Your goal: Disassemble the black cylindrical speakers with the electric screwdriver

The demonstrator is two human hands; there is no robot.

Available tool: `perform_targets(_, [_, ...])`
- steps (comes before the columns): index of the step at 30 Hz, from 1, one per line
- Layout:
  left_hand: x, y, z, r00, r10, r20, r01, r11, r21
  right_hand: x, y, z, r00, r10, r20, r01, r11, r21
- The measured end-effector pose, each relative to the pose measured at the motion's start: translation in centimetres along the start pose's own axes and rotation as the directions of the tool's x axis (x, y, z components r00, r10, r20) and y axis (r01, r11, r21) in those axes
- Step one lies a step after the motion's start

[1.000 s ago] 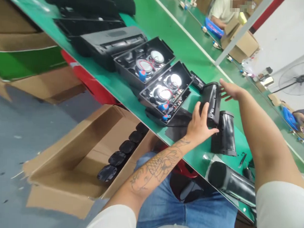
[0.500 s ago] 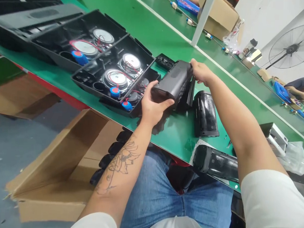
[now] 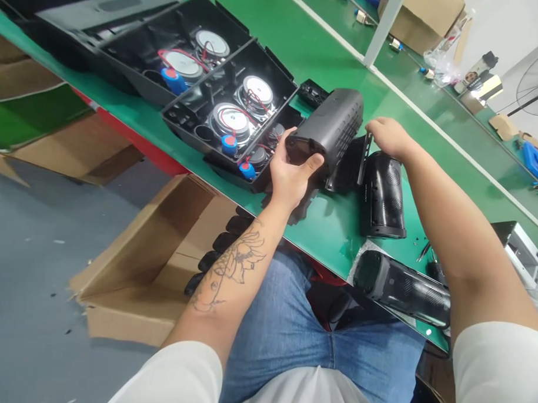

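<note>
My left hand point(image 3: 292, 170) grips the near end of a black speaker housing point(image 3: 331, 124), fingers at its left side and thumb over the end. Just right of the housing, my right hand point(image 3: 388, 135) is closed, its fingertips at the top edge of a thin black panel point(image 3: 364, 158). Open black cases point(image 3: 230, 121) with round silver speakers, red wires and blue cylinders lie to the left. Below my right hand stands a glossy black speaker point(image 3: 384, 196). A second glossy speaker point(image 3: 402, 285) lies at the table's front edge.
A small black part point(image 3: 312, 92) sits behind the housing on the green table point(image 3: 330, 230). An open cardboard box point(image 3: 129, 279) is below the front edge at left. A white and black metal frame point(image 3: 523, 248) stands at right, beyond my right forearm. Several small loose pieces lie near the speakers.
My right hand has left the far end of the housing and moved right to the thin panel. The housing, still in my left hand, shows more of its ribbed side. The view has shifted.
</note>
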State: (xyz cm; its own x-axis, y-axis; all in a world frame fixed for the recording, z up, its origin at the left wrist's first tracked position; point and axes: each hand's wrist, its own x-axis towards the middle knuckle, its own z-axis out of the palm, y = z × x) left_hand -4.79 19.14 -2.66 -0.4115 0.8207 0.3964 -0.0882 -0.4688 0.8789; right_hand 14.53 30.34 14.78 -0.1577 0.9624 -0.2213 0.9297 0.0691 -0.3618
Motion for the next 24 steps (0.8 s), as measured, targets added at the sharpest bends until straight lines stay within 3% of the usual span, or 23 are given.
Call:
perform_targets(6, [-0.5, 0.9, 0.8, 0.999, 0.005, -0.033, -0.004, 1.000, 0.018, -2.1, -1.6, 0.1, 0.984, 0.169, -0.059, -0.174, 0.980, -0.098])
perform_targets(9, [-0.4, 0.7, 1.0, 0.999, 0.008, -0.051, -0.009, 1.000, -0.012, -3.1, -3.0, -0.3, 0.963, 0.213, -0.165, -0.234, 0.965, -0.119])
perform_targets(15, [-0.2, -0.2, 1.2, 0.996, -0.035, -0.082, 0.030, 0.998, -0.055, -5.9, -4.7, -4.5, 0.915, 0.234, -0.328, -0.280, 0.955, -0.101])
perform_targets(17, [-0.5, -0.4, 1.3, 0.995, -0.063, -0.083, 0.060, 0.998, -0.032, -8.2, -4.6, -6.2, 0.899, 0.217, -0.381, -0.263, 0.962, -0.071])
perform_targets(20, [-0.7, -0.7, 1.3, 0.989, -0.119, -0.085, 0.125, 0.990, 0.070, -13.7, -3.3, -7.8, 0.853, 0.238, -0.465, -0.217, 0.971, 0.101])
perform_targets(24, [-0.1, -0.6, 0.8, 0.980, -0.184, -0.069, 0.195, 0.956, 0.219, -23.2, -0.1, -6.4, 0.782, 0.252, -0.571, -0.062, 0.942, 0.330])
